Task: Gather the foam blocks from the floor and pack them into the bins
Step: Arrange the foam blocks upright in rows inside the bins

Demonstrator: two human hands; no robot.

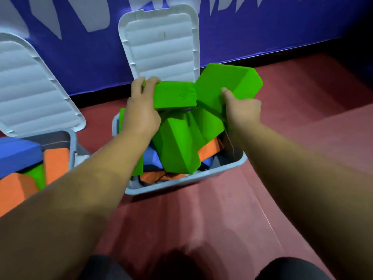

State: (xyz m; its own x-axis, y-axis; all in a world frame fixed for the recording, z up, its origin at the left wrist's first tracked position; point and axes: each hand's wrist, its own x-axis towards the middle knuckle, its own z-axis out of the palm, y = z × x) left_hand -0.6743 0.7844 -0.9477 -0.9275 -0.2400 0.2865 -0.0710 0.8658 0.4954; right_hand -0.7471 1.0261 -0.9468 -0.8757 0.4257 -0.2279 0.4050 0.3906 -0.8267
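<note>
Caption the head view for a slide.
Left hand grips a small green block, right hand a large green block, above the crowded bin.

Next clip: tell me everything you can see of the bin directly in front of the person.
The bin is a pale grey-blue plastic tub standing on the reddish floor. Its white ribbed lid stands open behind it. Green, orange and blue foam blocks heap above its rim. Over it the left hand grips a small green block, the right hand a large green block; neither hand visibly touches the bin.
</note>
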